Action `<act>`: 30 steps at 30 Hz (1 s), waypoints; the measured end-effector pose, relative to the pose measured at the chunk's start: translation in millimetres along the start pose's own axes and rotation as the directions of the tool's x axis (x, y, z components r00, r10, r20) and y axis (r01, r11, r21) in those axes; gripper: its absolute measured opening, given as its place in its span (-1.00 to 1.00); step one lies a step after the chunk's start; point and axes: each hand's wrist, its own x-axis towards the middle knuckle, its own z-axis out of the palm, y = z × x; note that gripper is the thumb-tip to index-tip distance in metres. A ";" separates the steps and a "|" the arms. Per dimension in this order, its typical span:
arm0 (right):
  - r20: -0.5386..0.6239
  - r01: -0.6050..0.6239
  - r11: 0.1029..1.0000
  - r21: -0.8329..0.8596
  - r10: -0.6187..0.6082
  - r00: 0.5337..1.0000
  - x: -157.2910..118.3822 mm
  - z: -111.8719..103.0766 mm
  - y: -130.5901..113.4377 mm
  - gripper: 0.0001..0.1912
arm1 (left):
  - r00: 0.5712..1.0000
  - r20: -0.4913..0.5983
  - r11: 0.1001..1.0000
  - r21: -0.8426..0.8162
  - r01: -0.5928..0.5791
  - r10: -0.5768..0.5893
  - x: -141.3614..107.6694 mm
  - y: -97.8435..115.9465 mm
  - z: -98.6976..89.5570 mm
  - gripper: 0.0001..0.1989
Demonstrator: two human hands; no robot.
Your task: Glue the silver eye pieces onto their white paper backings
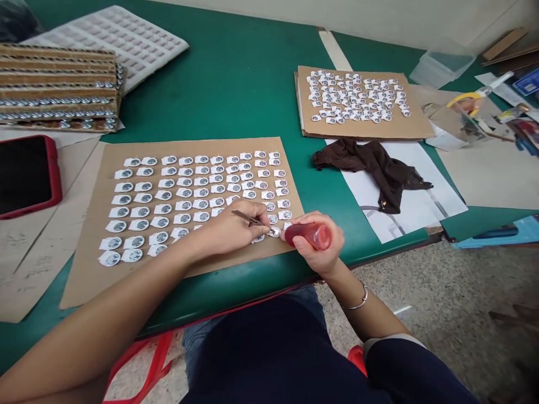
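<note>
My left hand (pixel 233 227) is closed around slim metal tweezers (pixel 245 216), low over the right part of a brown cardboard sheet (pixel 90 283). Rows of small round silver pieces on white tabs cover that sheet. One such silver piece (pixel 275 232) lies at the tweezers' tips; whether they touch it I cannot tell. A squeeze bottle (pixel 309 233) with red contents is gripped in my right hand (pixel 326 252). It is tilted sideways, its narrow end close to the same piece, and the fingers partly hide it.
A second cardboard stack (pixel 362 130) bears more tabbed pieces at the back right, with a dark brown cloth (pixel 370 160) before it. Slotted cardboard strips (pixel 54 84), a white gridded tray (pixel 138 33) and a red-cased phone (pixel 27 177) lie left. Yellow-handled scissors (pixel 467 101) are far right.
</note>
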 end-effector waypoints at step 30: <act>-0.026 -0.035 0.999 -0.038 0.034 0.999 3.0 -1.7 -1.3 -0.79 | 1.000 0.010 0.999 0.034 0.018 -0.018 -0.3 -2.7 -0.6 -0.84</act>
